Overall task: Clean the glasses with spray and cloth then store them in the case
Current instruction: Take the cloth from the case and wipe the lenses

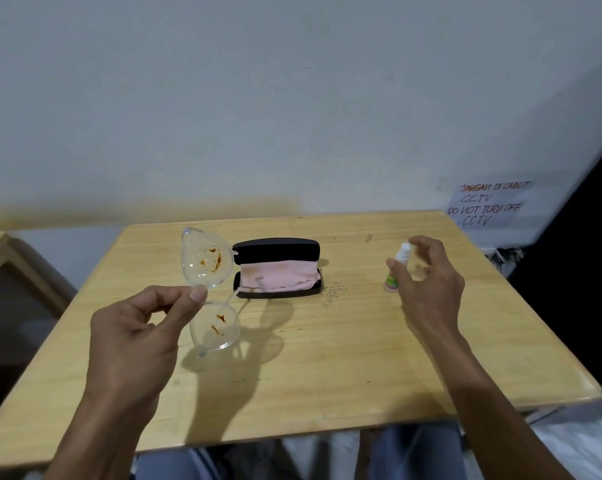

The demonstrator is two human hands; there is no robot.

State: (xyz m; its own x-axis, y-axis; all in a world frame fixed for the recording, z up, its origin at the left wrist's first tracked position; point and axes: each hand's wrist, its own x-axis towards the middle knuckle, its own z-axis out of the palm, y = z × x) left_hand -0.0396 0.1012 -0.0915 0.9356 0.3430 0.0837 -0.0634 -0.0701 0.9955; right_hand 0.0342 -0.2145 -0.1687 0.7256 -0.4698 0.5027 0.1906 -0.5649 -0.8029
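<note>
We found a light wooden table [327,358] with a worn top and handwriting inked near its middle. An open black case [275,249] lay on it toward the far side, a pink cloth [279,275] resting inside. To the right, well apart from the case, a small white spray bottle [395,271] stood upright on the surface.

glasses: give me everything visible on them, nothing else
The glasses have a clear, plastic-looking frame with two large lenses, both smeared with orange-brown stains near their centres. They are held up above the wooden table, turned so one lens sits higher and farther, the other lower and nearer. The left hand pinches the frame at the bridge between thumb and forefinger. A temple tip pokes out near the open case; whether it touches is unclear. Their shadow falls on the table.
</note>
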